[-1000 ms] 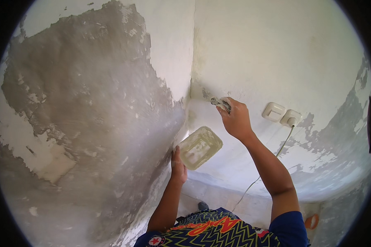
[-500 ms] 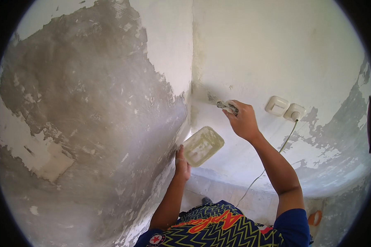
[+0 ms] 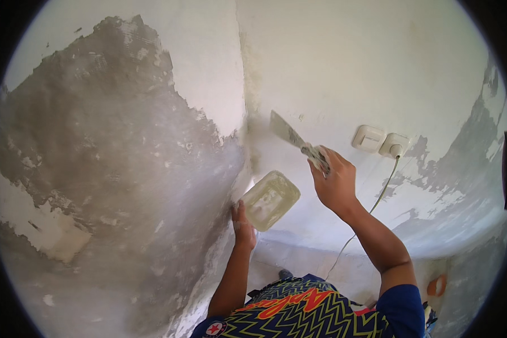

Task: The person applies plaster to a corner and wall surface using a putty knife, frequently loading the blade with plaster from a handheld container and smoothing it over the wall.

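A putty knife (image 3: 289,132), its blade wide and its handle crusted with filler, is gripped in my right hand (image 3: 336,179). The blade points up and left, close to the right-hand wall near the corner; whether it touches cannot be told. My left hand (image 3: 243,226) holds a shallow, pale yellow-green plastic tub (image 3: 271,201) by its left side, fingers mostly hidden beneath it. White filler (image 3: 268,201) is smeared over the tub's bottom. The tub sits below and to the left of the knife, tilted toward me.
On the left stands a wall (image 3: 112,141) with grey patches and flaking white paint. The right wall carries a light switch (image 3: 368,138) and a socket (image 3: 395,145) with a plug, its cord (image 3: 372,209) hanging to the tiled floor (image 3: 312,263). An orange object (image 3: 436,285) lies low right.
My right hand has drawn the knife back, and its blade now shows broadside. The tub stays in my left hand. The whole view has shifted slightly.
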Action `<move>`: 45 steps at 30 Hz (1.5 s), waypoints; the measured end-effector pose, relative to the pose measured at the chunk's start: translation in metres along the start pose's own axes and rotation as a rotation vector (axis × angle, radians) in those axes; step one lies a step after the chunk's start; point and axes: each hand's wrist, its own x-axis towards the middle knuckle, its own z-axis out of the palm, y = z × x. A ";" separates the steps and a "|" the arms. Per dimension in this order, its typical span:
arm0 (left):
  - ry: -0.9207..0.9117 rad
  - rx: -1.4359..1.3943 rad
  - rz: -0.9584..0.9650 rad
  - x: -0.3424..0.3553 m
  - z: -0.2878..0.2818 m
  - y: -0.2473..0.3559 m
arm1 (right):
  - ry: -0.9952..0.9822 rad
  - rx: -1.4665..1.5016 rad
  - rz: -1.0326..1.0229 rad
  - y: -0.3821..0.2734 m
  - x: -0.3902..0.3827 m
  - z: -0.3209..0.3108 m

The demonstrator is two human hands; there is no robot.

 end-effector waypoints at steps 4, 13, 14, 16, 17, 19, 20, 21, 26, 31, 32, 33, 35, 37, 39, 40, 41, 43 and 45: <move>0.022 0.088 0.200 -0.017 0.026 0.015 | -0.423 0.259 0.367 -0.008 -0.005 -0.042; 0.074 0.171 0.470 -0.019 0.062 0.033 | -0.704 0.324 0.632 0.026 -0.079 -0.039; 0.111 0.203 0.502 -0.017 0.062 0.032 | -0.700 0.360 0.664 0.030 -0.091 -0.037; 0.132 0.162 0.453 -0.018 0.065 0.033 | -0.690 0.430 0.764 0.039 -0.114 -0.040; 0.143 0.140 0.429 -0.018 0.066 0.033 | -0.685 0.463 0.814 0.042 -0.123 -0.044; 0.194 0.147 0.396 -0.010 0.055 0.022 | -0.684 0.467 0.918 0.047 -0.138 -0.057; 0.221 0.151 0.379 -0.007 0.048 0.015 | -0.685 0.467 0.970 0.049 -0.145 -0.062; 0.233 0.127 0.330 -0.008 0.054 0.012 | -0.664 0.380 0.933 0.051 -0.153 -0.069; 0.232 0.242 0.375 -0.007 0.070 0.015 | -0.570 0.262 0.777 0.058 -0.167 -0.088; 0.108 0.602 0.643 -0.019 0.073 0.019 | -0.322 0.080 0.227 0.038 -0.132 -0.092; 0.078 0.612 0.667 -0.026 0.080 0.021 | -0.348 -0.019 0.174 0.038 -0.126 -0.093; 0.064 0.597 0.676 -0.033 0.086 0.027 | -0.378 -0.114 0.118 0.033 -0.118 -0.094; 0.035 0.570 0.693 -0.043 0.095 0.032 | -0.425 -0.272 -0.005 0.025 -0.110 -0.093; 0.032 0.582 0.719 -0.044 0.099 0.029 | -0.449 -0.374 -0.123 0.022 -0.109 -0.085; 0.039 0.588 0.719 -0.044 0.099 0.027 | -0.506 -0.470 -0.222 0.017 -0.109 -0.076; 0.047 0.588 0.704 -0.041 0.097 0.024 | -0.545 -0.481 -0.229 0.015 -0.110 -0.071; 0.054 0.587 0.690 -0.037 0.094 0.019 | -0.585 -0.492 -0.236 0.013 -0.111 -0.067; 0.084 0.558 0.550 -0.021 0.083 0.011 | -0.680 -0.496 -0.257 0.011 -0.109 -0.061; 0.128 0.526 0.284 0.000 0.066 -0.009 | -0.902 -0.501 -0.222 0.015 -0.099 -0.057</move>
